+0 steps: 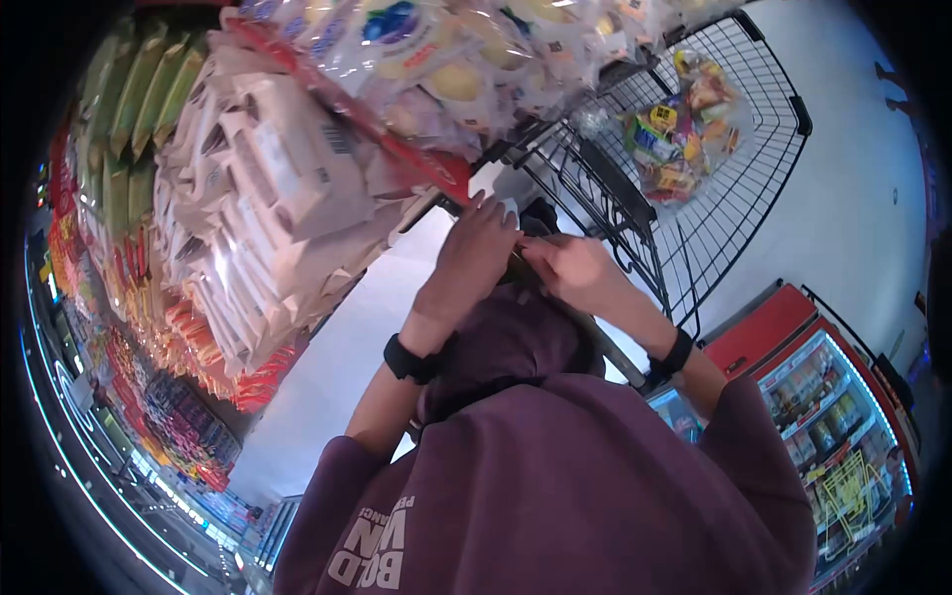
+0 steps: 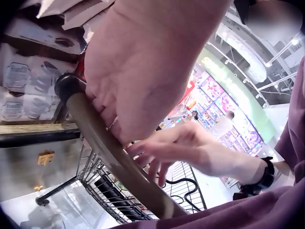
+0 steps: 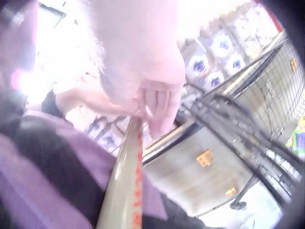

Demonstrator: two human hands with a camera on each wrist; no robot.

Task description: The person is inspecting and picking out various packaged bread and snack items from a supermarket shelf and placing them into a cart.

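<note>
The brown cart handle (image 2: 112, 155) slants through the left wrist view and stands in front of the purple shirt in the head view. My left hand (image 1: 471, 256) lies over its upper end, fingers curled onto the bar in the left wrist view. Beside it, my right hand (image 1: 582, 278) has its fingertips close to the left thumb. Loosely bent fingers of the right hand (image 2: 183, 150) hang by the bar, holding nothing visible. The wire cart (image 1: 729, 198) contains a clear bag of colourful packets (image 1: 684, 134).
Stacked pale packages (image 1: 268, 188) and bagged goods (image 1: 456, 74) fill a display close beyond and left of the hands. A red-framed lit cooler (image 1: 833, 436) stands at the lower right. White floor (image 1: 843, 188) shows past the cart. People appear farther off in the left wrist view.
</note>
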